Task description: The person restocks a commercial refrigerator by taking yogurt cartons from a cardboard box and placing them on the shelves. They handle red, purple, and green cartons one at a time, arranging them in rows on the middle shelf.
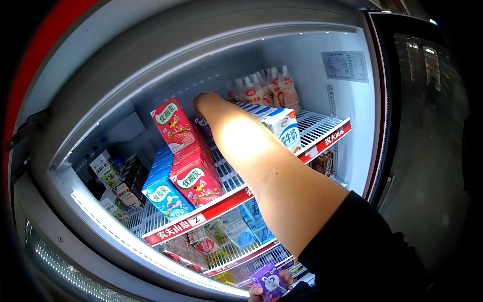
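Note:
My right arm stretches from the lower right into a lit display fridge. My right hand [204, 102] is far back on the upper shelf, its fingers turned away and hidden. Just below it a purple carton [202, 124] partly shows; whether the hand grips it cannot be seen. To the left of that hand stand red drink cartons [196, 178], with one more red carton [173, 125] on top of them. At the bottom, my left hand [286, 278] is closed around a purple drink carton [269, 283] with a white figure on its front.
Blue cartons [168, 197] stand left of the red ones. White and blue milk boxes [283, 126] and spouted pouches [269, 90] are to the right. A red label strip [221, 205] edges the wire shelf. Lower shelves hold more cartons [239, 234]. The fridge door [422, 126] is at right.

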`<state>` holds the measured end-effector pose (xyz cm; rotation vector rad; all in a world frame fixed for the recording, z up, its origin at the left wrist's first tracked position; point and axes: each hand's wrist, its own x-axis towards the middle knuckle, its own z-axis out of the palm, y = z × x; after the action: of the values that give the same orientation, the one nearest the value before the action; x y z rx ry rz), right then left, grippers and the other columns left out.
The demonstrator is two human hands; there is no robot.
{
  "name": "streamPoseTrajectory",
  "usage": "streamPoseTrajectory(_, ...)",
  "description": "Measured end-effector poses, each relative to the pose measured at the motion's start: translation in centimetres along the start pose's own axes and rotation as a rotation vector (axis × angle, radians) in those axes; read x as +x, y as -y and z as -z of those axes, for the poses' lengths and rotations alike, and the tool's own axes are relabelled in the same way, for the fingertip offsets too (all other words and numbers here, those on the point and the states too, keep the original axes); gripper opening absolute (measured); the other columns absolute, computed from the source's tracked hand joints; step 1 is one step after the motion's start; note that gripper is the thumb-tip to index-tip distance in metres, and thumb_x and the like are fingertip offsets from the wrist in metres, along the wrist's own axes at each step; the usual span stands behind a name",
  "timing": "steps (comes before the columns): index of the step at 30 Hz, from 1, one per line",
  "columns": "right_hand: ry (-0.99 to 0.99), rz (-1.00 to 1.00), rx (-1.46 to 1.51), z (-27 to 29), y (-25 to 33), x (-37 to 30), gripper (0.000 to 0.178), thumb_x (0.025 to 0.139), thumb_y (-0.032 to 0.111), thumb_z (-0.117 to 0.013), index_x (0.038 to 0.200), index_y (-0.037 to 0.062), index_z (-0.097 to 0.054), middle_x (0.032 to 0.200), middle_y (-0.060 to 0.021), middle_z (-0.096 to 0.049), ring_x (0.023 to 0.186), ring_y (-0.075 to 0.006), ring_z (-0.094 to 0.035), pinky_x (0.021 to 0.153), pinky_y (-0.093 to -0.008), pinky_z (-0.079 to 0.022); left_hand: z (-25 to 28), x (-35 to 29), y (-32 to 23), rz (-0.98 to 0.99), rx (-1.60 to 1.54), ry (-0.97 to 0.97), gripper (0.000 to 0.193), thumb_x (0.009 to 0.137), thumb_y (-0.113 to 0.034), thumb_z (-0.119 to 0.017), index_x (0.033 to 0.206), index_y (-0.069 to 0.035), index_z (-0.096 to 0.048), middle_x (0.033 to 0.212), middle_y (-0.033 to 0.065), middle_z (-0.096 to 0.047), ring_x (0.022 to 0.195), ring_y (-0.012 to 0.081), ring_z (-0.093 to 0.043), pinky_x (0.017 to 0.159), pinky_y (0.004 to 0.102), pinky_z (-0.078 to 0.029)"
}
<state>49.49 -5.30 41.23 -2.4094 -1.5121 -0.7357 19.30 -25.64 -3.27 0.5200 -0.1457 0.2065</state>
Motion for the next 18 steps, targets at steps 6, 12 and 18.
streamPoseTrajectory(6,0.087,0.023,0.049,-1.7,0.5,2.8,0.037,0.084,0.013,-0.063,0.119,0.0074,-0.071,0.129,-0.0176,-0.065,0.118,-0.0327,-0.063,0.094,-0.0441,-0.052,0.3,0.4,-1.6,-0.032,0.063,-0.064,0.078,0.07,-0.032,-0.079,0.132,0.004,-0.047,0.121,0.0207,-0.055,0.114,0.03,-0.058,0.091,0.0412,-0.055)
streamPoseTrajectory(12,0.215,0.042,-0.002,-0.5,-0.4,3.5,0.038,0.085,0.015,-0.062,0.121,0.0078,-0.07,0.13,-0.0174,-0.064,0.119,-0.0323,-0.063,0.095,-0.043,-0.052,0.5,0.8,-2.5,-0.032,0.094,-0.035,0.08,0.066,-0.036,-0.08,0.128,0.005,-0.05,0.116,0.0225,-0.056,0.111,0.0315,-0.058,0.091,0.0408,-0.054)
streamPoseTrajectory(18,0.29,0.187,-0.139,3.7,1.9,-0.7,0.034,0.085,0.019,-0.063,0.115,0.0071,-0.072,0.125,-0.018,-0.066,0.116,-0.0318,-0.064,0.091,-0.044,-0.053,-2.6,2.2,-5.5,-0.081,0.279,0.022,0.078,0.063,-0.04,-0.08,0.12,0.005,-0.054,0.111,0.0217,-0.056,0.108,0.0301,-0.058,0.09,0.038,-0.05)
